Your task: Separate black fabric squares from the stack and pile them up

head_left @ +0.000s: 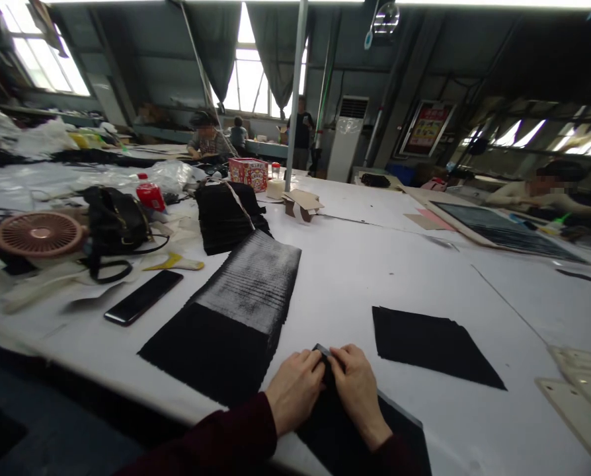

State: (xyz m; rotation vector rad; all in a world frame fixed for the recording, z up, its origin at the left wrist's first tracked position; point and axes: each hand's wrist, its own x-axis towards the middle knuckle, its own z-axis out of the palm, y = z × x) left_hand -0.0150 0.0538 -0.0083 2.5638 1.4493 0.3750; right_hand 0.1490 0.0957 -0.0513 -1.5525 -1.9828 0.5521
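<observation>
My left hand (298, 390) and my right hand (355, 390) meet at the far edge of a black fabric piece (399, 433) near the table's front. Fingers of both hands are pinched on that edge, where a narrow grey strip shows. The fabric's lower part runs out of view under my right forearm. Left of my hands lies a fanned stack of black fabric pieces (211, 350), its overlapped edges greyish. To the right, a separate black fabric piece (432, 344) lies flat.
On the left are a phone (144, 297), a yellow-handled scraper (174, 262), a pink fan (40, 233), a black bag (114, 221) and a red bottle (150, 193). Behind the stack sits a black fabric pile (231, 215). Pale template boards (580, 396) lie at right. Other people are farther back.
</observation>
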